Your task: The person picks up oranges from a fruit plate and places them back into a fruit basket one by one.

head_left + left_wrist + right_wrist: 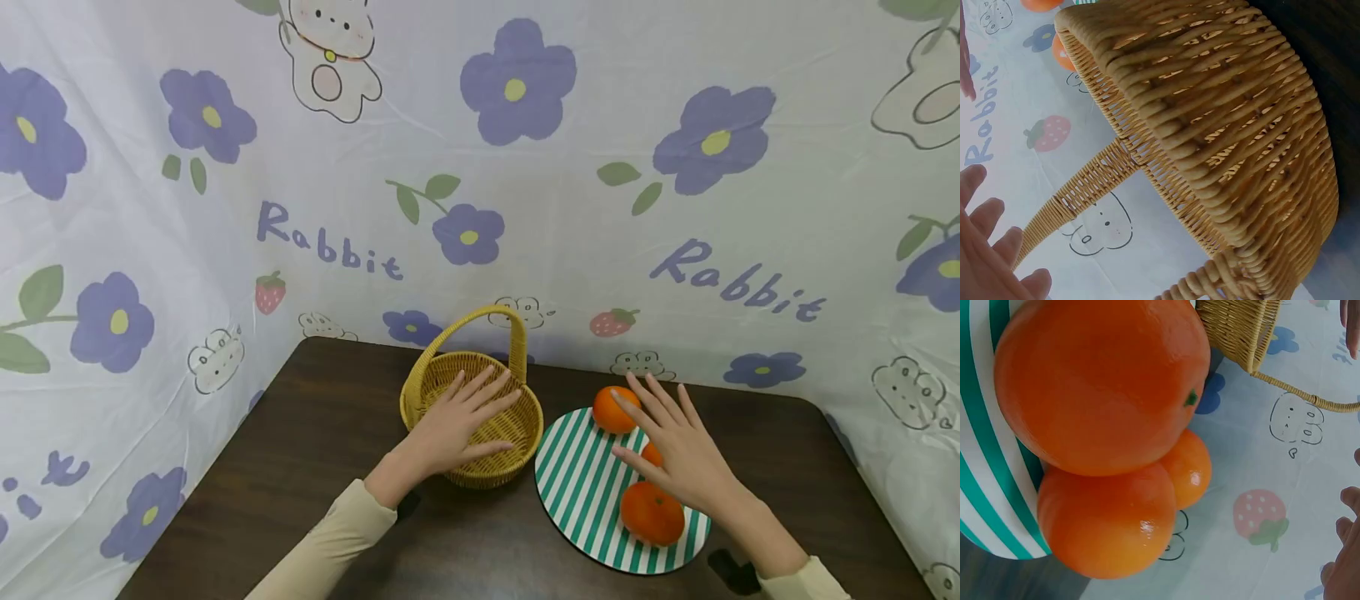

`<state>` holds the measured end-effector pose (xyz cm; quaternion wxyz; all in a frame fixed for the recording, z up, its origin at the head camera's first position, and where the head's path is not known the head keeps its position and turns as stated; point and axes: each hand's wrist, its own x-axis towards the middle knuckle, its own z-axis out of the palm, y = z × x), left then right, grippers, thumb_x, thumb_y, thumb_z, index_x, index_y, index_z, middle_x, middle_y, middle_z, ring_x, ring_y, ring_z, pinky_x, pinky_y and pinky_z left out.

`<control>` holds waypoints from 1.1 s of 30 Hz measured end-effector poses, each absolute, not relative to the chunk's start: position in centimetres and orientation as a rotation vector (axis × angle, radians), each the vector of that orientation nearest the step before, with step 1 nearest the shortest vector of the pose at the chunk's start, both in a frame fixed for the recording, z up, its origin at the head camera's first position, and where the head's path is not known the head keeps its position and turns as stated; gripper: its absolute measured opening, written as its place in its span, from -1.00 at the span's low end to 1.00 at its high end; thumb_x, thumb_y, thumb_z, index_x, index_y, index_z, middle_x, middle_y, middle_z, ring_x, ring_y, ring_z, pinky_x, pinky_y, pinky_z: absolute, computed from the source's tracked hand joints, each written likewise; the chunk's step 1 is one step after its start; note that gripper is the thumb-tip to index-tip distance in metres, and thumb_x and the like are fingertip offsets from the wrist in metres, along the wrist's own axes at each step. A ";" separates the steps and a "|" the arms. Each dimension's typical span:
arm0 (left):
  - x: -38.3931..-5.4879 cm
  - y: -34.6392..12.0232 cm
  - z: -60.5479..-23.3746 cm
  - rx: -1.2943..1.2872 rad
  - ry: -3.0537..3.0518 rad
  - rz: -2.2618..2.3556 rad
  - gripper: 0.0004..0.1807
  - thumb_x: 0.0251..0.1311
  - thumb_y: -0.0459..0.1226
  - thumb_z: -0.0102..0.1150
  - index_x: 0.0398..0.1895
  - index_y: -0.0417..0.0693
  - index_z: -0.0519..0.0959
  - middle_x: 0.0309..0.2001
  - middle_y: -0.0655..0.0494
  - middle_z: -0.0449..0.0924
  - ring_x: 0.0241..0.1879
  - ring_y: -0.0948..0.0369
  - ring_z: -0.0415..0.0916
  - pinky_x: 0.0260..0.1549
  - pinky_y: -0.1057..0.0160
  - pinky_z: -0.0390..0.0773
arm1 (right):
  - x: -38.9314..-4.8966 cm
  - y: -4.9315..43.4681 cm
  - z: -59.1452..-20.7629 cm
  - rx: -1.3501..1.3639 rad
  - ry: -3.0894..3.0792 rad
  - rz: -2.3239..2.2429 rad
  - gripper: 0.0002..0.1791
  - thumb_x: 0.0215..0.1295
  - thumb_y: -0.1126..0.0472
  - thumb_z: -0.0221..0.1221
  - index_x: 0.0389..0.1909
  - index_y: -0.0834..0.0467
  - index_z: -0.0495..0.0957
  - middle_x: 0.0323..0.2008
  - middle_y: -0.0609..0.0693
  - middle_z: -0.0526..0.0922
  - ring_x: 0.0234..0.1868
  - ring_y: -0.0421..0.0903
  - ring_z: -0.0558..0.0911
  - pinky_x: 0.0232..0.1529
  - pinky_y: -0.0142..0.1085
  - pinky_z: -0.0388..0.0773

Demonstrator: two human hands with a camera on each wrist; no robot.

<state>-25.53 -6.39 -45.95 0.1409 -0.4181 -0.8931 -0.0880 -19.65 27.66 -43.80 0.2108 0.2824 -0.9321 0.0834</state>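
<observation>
A round woven yellow basket (487, 477) with a tall arched handle stands near the back of the table. My left hand (459, 423) hovers over it with spread fingers and holds nothing. In the left wrist view the basket's woven side (1229, 125) fills much of the picture. To its right, a round plate (573, 483) with green and white stripes bears a far orange (615, 411), a middle orange (651, 454) partly covered by my hand, and a larger, redder mandarin (652, 515) in front. Above these fruits my right hand (678, 454) is spread and grips nothing.
Both items stand on a dark brown table (322, 417). A white cloth (570, 208) printed with purple flowers, rabbits and strawberries hangs behind the table and along its sides.
</observation>
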 end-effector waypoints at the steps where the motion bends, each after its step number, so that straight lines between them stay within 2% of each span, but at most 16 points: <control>1: -25.5 -6.5 -46.0 -1.201 -2.577 -0.263 -0.22 0.23 0.32 -0.40 0.46 0.25 -0.02 0.48 0.15 -0.17 0.46 0.10 -0.25 0.37 -0.10 -0.14 | -19.6 27.7 -43.9 0.779 -2.595 0.240 -0.18 0.17 -0.19 0.16 0.40 0.02 0.15 0.45 0.07 -0.04 0.47 -0.01 -0.19 0.41 0.02 -0.42; 6: -25.2 -6.7 -46.3 -1.185 -2.547 -0.311 -0.26 0.27 0.27 -0.30 0.46 0.22 0.00 0.48 0.13 -0.14 0.45 0.08 -0.17 0.36 -0.11 -0.08 | -19.1 27.8 -44.5 0.736 -2.616 0.279 -0.15 0.15 -0.18 0.18 0.42 -0.01 0.10 0.46 0.02 -0.09 0.47 0.00 -0.17 0.42 -0.01 -0.40; 13: -24.6 -6.9 -46.3 -1.180 -2.504 -0.401 -0.27 0.29 0.21 -0.22 0.46 0.19 0.01 0.47 0.12 -0.10 0.44 0.08 -0.11 0.35 -0.08 -0.01 | -18.4 27.9 -45.3 0.689 -2.612 0.358 -0.17 0.14 -0.12 0.22 0.40 0.01 0.14 0.45 0.06 -0.01 0.44 0.11 -0.02 0.43 -0.05 -0.38; 21: -24.1 -7.4 -46.8 -1.159 -2.432 -0.468 -0.31 0.29 0.10 -0.07 0.43 0.10 0.11 0.45 0.10 -0.01 0.41 0.06 -0.02 0.33 -0.05 0.05 | -17.4 28.0 -46.0 0.603 -2.602 0.462 -0.18 0.15 -0.05 0.24 0.40 0.01 0.14 0.41 0.12 0.10 0.46 -0.03 -0.08 0.44 -0.14 -0.36; 25: -23.7 -7.7 -47.3 -1.118 -2.413 -0.510 -0.32 0.28 0.08 -0.03 0.41 0.05 0.16 0.44 0.11 0.02 0.41 0.11 0.01 0.33 -0.02 0.09 | -16.9 28.0 -46.6 0.546 -2.598 0.523 -0.17 0.14 -0.03 0.25 0.41 0.00 0.12 0.42 0.08 0.09 0.46 -0.08 -0.09 0.44 -0.19 -0.34; 33: -22.9 -8.4 -48.5 -1.069 -2.375 -0.592 -0.29 0.24 0.03 0.06 0.42 0.06 0.13 0.41 0.06 0.10 0.36 0.06 0.11 0.33 0.06 0.12 | -15.8 27.6 -47.6 0.413 -2.621 0.667 -0.21 0.19 0.00 0.22 0.41 -0.07 0.11 0.41 0.10 0.09 0.44 0.04 0.00 0.43 -0.04 -0.20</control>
